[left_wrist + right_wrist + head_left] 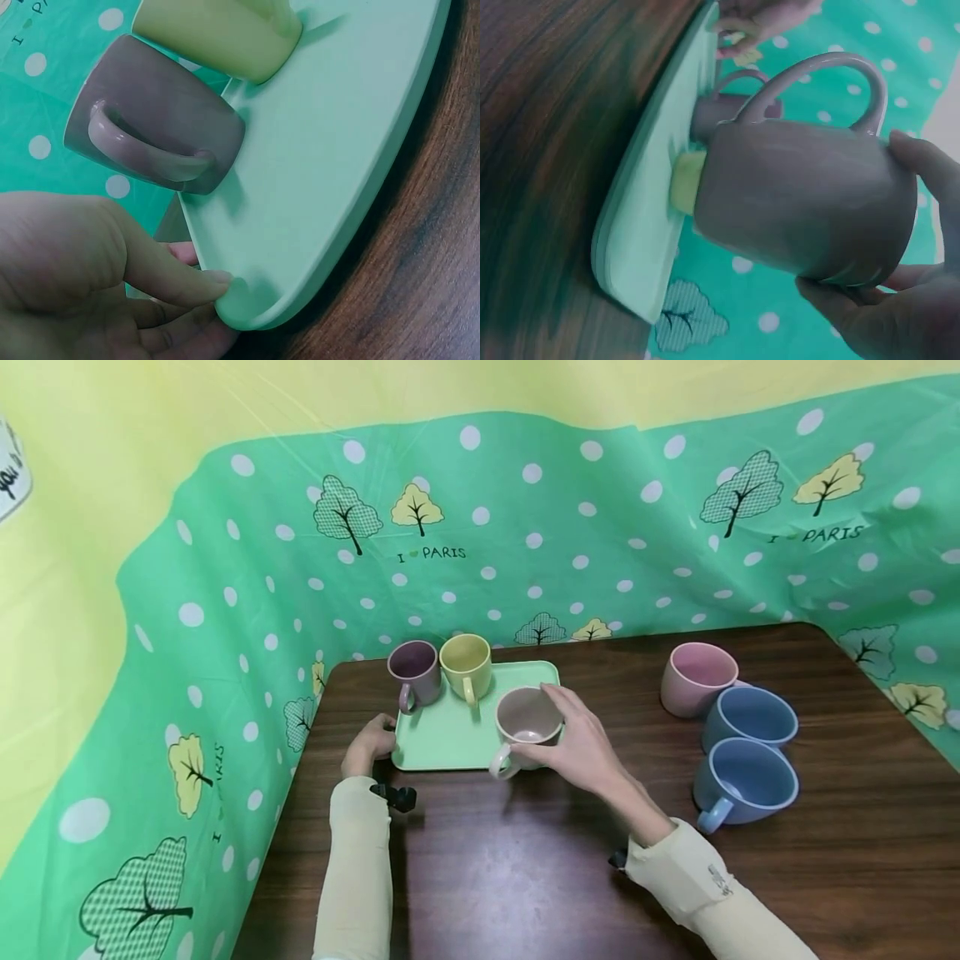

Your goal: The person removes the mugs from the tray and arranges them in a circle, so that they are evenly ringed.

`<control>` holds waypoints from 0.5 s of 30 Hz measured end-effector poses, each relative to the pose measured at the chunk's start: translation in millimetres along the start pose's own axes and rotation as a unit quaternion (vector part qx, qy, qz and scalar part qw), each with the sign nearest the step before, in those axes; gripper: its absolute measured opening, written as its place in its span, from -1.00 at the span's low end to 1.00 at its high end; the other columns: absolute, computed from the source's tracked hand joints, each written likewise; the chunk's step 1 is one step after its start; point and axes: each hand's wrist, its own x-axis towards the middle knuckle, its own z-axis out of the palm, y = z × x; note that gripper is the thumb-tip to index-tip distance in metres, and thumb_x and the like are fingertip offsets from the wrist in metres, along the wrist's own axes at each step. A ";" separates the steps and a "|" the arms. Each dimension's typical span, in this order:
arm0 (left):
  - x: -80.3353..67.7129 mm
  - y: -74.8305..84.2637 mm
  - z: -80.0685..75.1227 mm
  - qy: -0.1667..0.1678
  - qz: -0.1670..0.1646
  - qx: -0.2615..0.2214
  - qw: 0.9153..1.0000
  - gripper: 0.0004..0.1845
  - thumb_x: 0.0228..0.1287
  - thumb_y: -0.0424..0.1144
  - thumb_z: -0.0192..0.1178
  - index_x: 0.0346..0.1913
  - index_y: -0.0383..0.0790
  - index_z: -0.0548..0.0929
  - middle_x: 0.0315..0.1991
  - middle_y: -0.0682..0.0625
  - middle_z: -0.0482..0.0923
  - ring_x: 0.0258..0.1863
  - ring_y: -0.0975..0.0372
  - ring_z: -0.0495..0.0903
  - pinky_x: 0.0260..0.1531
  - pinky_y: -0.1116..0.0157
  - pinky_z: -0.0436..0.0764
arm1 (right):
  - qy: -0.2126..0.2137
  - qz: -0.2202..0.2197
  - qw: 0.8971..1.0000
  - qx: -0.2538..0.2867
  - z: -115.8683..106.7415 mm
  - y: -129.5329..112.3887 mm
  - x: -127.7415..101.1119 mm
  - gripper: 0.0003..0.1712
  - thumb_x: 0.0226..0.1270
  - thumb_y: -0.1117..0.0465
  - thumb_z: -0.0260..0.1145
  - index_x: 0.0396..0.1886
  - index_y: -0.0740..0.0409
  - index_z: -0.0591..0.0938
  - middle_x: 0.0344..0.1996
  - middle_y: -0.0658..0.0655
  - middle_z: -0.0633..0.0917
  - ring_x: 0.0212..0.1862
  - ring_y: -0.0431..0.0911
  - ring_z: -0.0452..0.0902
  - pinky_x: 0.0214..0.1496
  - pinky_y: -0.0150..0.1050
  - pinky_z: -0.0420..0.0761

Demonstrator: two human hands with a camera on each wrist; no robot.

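Dotted green cloth [555, 493] backs the wooden table [487, 877] beneath the tray [442, 742].

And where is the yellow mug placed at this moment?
In the head view, the yellow mug stands at the back of the green tray, just right of the purple mug.

The surface [487, 860] is dark brown with wood grain, its tray [442, 739] mint green, with a purple mug [425, 683] at the tray's far left corner, a yellow mug [467, 672] along its far edge and a pinkish-grey mug [528, 718] over its near right corner. Toward the surface's right edge are a pink mug [684, 690] and two plain blue mugs [750, 785]. Behind the far edge, the cloth [510, 556] is green with white dots, green-checked and yellow trees and dark lettering, turning pale yellow above.
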 end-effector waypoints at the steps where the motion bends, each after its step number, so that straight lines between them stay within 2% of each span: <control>1: -0.7 -0.2 0.1 0.000 0.002 0.002 1.000 -0.45 0.10 -0.58 -0.11 0.24 -0.39 0.29 0.17 -0.31 0.29 -0.24 0.08 0.39 -0.30 0.32 0.45 | 0.004 0.006 1.000 0.000 -3.8 1.4 -2.6 0.17 -0.19 -0.24 0.55 0.40 0.14 0.29 0.34 0.15 0.35 0.19 0.06 0.41 0.12 0.06 0.48; 7: -0.3 -3.1 0.9 0.005 0.003 0.003 1.000 -0.46 0.10 -0.57 -0.09 0.22 -0.38 0.29 0.16 -0.30 0.30 -0.19 0.07 0.40 -0.29 0.35 0.46 | 0.025 0.029 0.999 -0.012 -22.6 14.4 -15.4 0.15 -0.17 -0.27 0.53 0.39 0.14 0.31 0.31 0.18 0.38 0.18 0.08 0.41 0.08 0.06 0.46; 15: -0.2 -3.0 0.3 0.005 0.001 0.005 1.000 -0.46 0.11 -0.55 -0.09 0.23 -0.36 0.30 0.18 -0.28 0.29 -0.23 0.09 0.39 -0.32 0.35 0.44 | 0.033 0.047 0.997 -0.055 -39.2 31.8 -32.8 0.15 -0.12 -0.26 0.51 0.37 0.27 0.30 0.28 0.33 0.37 0.17 0.19 0.38 0.04 0.15 0.46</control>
